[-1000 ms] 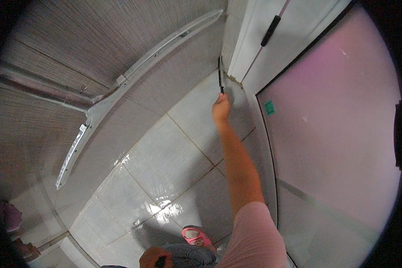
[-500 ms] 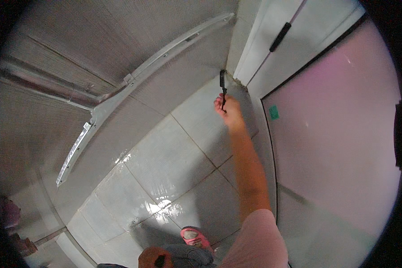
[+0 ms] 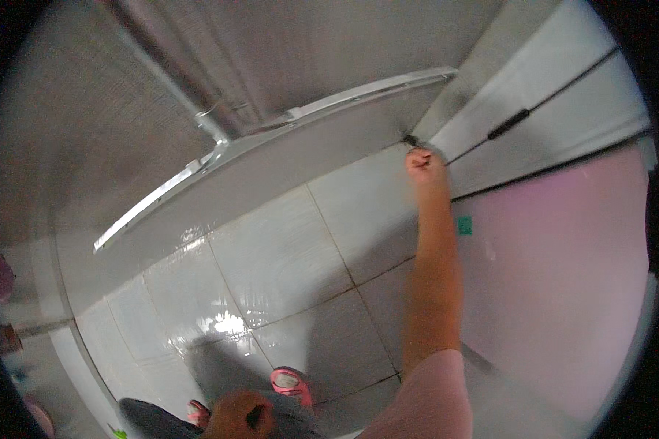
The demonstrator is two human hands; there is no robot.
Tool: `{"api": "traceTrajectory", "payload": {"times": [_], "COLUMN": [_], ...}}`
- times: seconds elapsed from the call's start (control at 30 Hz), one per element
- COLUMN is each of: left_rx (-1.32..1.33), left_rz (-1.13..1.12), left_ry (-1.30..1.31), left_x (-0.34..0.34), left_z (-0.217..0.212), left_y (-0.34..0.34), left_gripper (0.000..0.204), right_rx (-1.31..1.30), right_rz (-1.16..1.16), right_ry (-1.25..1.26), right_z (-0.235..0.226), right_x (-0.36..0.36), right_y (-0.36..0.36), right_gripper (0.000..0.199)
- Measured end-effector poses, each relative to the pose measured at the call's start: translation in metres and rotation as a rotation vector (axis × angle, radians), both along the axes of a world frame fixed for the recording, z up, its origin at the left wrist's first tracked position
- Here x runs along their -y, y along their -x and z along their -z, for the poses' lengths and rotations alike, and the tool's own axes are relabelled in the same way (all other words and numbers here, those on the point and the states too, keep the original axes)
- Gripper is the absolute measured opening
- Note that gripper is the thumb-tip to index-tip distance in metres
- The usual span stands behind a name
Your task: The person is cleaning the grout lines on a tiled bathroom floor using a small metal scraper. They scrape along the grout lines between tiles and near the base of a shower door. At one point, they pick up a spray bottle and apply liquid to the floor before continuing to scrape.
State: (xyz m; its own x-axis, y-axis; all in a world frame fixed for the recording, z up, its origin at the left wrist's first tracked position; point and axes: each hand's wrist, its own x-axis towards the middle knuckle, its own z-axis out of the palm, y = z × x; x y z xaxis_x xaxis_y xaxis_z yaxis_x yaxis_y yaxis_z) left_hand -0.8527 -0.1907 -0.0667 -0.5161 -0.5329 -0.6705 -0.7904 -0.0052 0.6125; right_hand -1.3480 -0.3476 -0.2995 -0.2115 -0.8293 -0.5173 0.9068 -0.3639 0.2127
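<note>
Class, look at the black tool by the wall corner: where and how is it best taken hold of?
Grip the black tool by its near end, likely with a closed fist from the person's side, as the right hand does: the dark far end pokes past the hand toward the wall, leaving little room there. The held part's shape is hidden.
</note>
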Motion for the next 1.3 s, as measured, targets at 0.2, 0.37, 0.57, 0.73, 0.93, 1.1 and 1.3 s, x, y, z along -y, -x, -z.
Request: {"api": "traceTrajectory", "payload": {"times": [0.2, 0.37, 0.57, 0.73, 0.93, 1.1, 1.3], "left_rx": [-0.007, -0.104, -0.066, -0.138, -0.076, -0.132, -0.149], "left_rz": [0.053, 0.073, 0.053, 0.056, 0.074, 0.073, 0.128], "left_ry": [0.157, 0.194, 0.220, 0.194, 0.195, 0.292, 0.335], "left_x": [-0.002, -0.004, -0.001, 0.008, 0.008, 0.003, -0.007], "left_z": [0.007, 0.018, 0.011, 0.011, 0.008, 0.012, 0.017], "left_y": [-0.001, 0.001, 0.005, 0.015, 0.015, 0.011, 0.001], "left_gripper": [0.014, 0.014, 0.014, 0.013, 0.012, 0.010, 0.017], "right_rx": [0.035, -0.075, 0.105, 0.019, -0.050, -1.113, -1.247], "right_rz": [0.043, 0.037, -0.006, 0.101, 0.012, 0.006, -0.098], "right_ry": [0.045, -0.009, 0.110, 0.032, 0.246, -0.360, -0.571], "right_z": [-0.053, -0.019, -0.047, -0.033, -0.114, -0.074, -0.033], "right_x": [0.000, 0.009, 0.011, 0.020, 0.006, 0.003, 0.040], "right_y": [0.000, 0.035, 0.006, 0.036, -0.004, -0.130, -0.172], "right_gripper": [0.015, 0.018, 0.018, 0.013, 0.011, 0.009, 0.011]}}
